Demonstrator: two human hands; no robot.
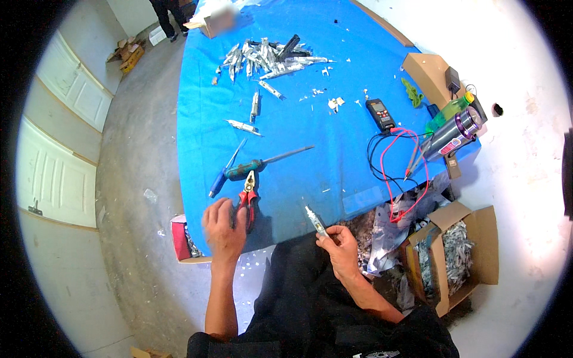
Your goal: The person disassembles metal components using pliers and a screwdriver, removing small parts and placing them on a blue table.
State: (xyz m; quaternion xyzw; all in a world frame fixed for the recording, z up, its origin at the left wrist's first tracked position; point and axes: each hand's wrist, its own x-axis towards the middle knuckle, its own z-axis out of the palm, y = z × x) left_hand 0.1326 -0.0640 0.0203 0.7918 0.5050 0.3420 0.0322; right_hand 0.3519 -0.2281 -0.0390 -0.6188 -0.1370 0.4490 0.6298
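My left hand (224, 232), slightly blurred, is at the table's near edge. Its thumb and fingers close around one handle of the red-handled pliers (249, 206), whose jaws point away from me. Just beyond lie a green-handled screwdriver (246, 169) and a blue-handled screwdriver (221, 180). Over the near edge, my right hand (340, 247) pinches a slim white-and-silver part (315, 221) with a thin tip, pointing up and left. Similar loose parts (243, 127) lie farther up the blue cloth, below a heap of them (259, 58).
A multimeter (381, 114) with red and black leads lies at the right, near a metal flask (456, 132) and a green bottle (449, 113). Small white scraps (336, 104) dot the blue-covered table (334, 161). A cardboard box (483, 256) filled with pieces stands below right.
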